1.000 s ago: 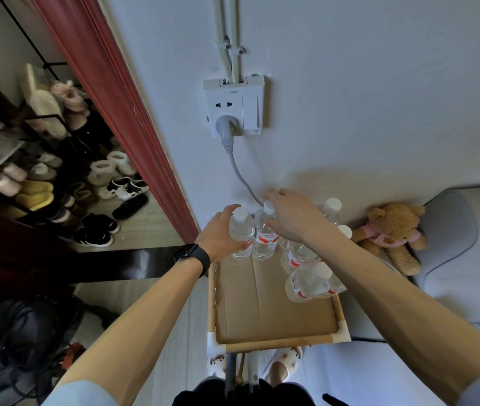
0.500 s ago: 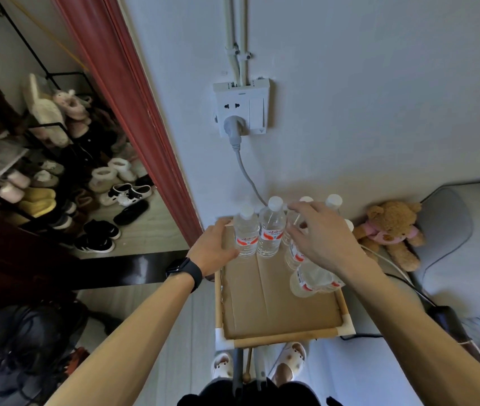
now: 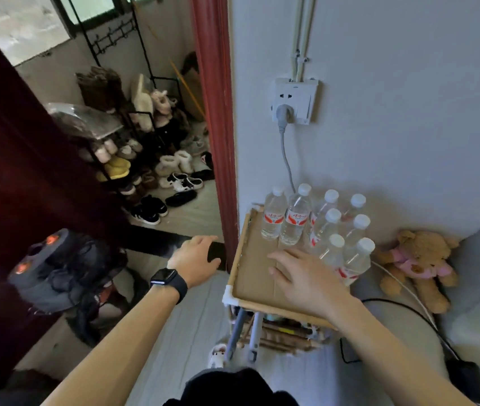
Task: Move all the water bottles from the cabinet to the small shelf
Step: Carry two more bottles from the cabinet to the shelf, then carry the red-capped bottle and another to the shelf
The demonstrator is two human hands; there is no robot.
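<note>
Both hands now off the water bottles [image 3: 315,224], pulled back. Left hand [image 3: 193,259] beside the small shelf [image 3: 234,276], right hand [image 3: 303,276] above its cardboard, fingers spread, holding nothing. Bottles upright by the wall. Better to turn away carefully, without bumping the shelf.

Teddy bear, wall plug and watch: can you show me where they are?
Teddy bear [image 3: 417,259]: head view, on its pink-dressed tummy.
Wall plug [image 3: 284,113]: head view, on the grey plug body.
Watch [image 3: 163,276]: head view, on its dark screen.
</note>
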